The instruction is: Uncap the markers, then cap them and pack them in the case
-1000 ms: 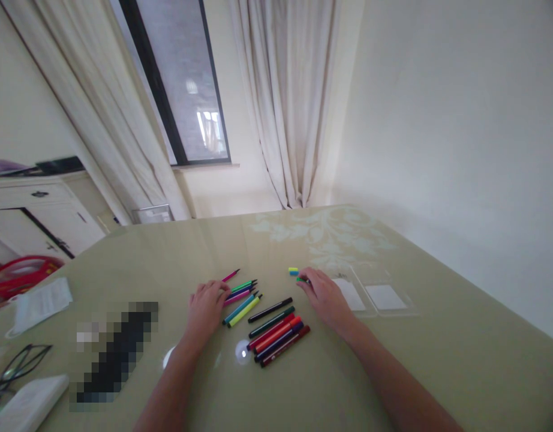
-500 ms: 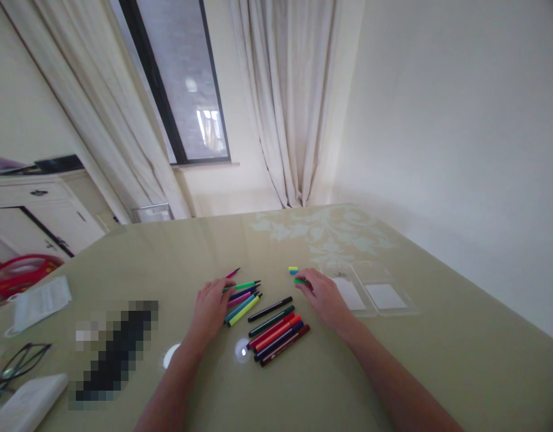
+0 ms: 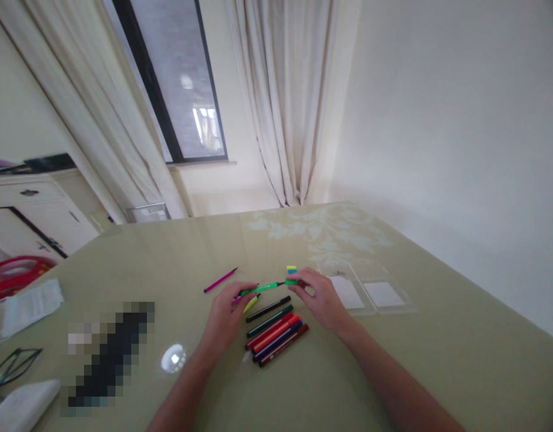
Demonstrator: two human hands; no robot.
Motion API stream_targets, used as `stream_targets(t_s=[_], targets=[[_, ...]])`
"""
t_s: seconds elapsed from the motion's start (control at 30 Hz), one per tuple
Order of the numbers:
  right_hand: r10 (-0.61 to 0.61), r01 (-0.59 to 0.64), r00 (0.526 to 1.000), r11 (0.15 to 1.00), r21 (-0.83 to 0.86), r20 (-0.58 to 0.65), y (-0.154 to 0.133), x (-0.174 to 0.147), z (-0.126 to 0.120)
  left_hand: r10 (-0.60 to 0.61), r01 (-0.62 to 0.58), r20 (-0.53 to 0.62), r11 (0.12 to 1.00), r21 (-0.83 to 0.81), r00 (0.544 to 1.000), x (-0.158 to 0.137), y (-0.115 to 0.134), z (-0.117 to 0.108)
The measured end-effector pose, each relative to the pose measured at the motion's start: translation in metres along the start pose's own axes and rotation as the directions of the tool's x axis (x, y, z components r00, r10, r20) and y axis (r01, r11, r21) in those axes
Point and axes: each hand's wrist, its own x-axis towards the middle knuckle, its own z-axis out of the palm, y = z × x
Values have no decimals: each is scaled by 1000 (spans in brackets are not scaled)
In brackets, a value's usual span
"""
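My left hand [image 3: 226,309] pinches a bright green marker [image 3: 266,287], its dark tip pointing right. In my right hand [image 3: 316,294] is a green cap [image 3: 291,282], lined up with that tip and very close to it; whether they touch I cannot tell. Beneath the left hand lie uncapped markers, among them a yellow-green marker [image 3: 251,304], mostly hidden. A magenta marker [image 3: 221,280] without a cap lies beyond that hand. Capped markers are lined up between my arms: a black marker [image 3: 268,309], a dark green marker [image 3: 270,321] and several red, orange, purple and maroon ones.
Yellow and blue caps [image 3: 291,269] sit just beyond my right hand. A clear plastic case [image 3: 388,297] with white paper lies to the right. On the left are a face mask [image 3: 31,309], glasses [image 3: 15,369], a white box [image 3: 27,405] and a blurred-out dark object [image 3: 112,354].
My left hand has lifted the green marker and moved right with it. The right hand's green cap has come to the marker's tip. The magenta marker now shows in full.
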Motion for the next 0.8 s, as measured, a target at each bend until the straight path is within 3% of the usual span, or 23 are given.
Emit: stream_targets(t_s=[0.53,0.7,0.8], targets=[[32,-38,999,987,155,43,-1,-1,4,60,-62,-43,997,-36,997,-9,6,13],[135,-129,991,963,238,-10,3,3,0,75,-77,30,996,44,997,-9,4,12],[278,-235,950,935,265,-139,15,9,-15,97,-115,142,985,125,985,-10,7,9]])
